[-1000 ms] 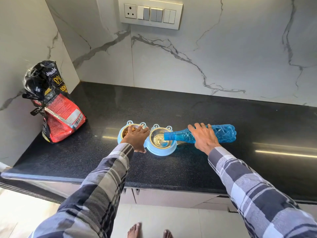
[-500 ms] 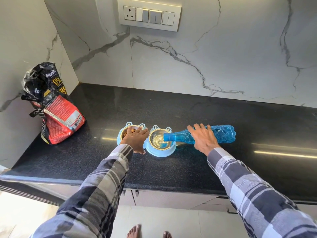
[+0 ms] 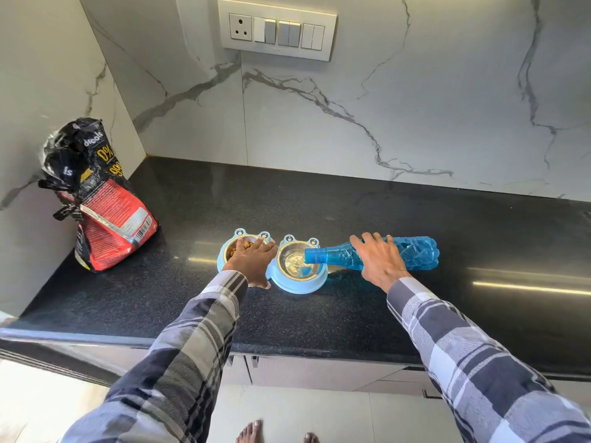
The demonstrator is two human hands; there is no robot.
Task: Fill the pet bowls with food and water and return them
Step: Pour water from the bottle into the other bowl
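Fingers, right: my right hand [image 3: 380,262] wraps over the blue bottle [image 3: 412,254] at its waist, fingers [image 3: 367,239] curled across the top; the thumb is hidden from me.
Fingers, left: my left hand [image 3: 252,260] lies on the near rim of the food bowl [image 3: 238,246], fingers loosely together and reaching over the kibble, pressing down more than gripping; I cannot tell whether the thumb hooks under the edge.
Bottle position: tipped nearly flat, its open neck over the rim of the water bowl [image 3: 299,262], base pointing right above the bench [image 3: 351,314].
Bowls: two steel dishes set in one pale blue double holder [image 3: 297,284], standing mid-bench; left dish has brown kibble, right dish shows a shallow glint of water.
Food bag: the red and black food bag [image 3: 102,203] stands well apart in the left corner against the wall.
Bottle handling: thin faceted plastic, I judge it light and easily squeezed; a hard grip would likely squirt water, so the waist hold with gentle pressure suits it.
Holder handling: light plastic on polished stone, probably prone to skating, which is why my left hand steadies it.
Where to take hold for the return: both outer ends of the holder, kept level; water will slosh and kibble can spill if it tilts.
Stage: food looks done, water partly poured, return not yet begun.
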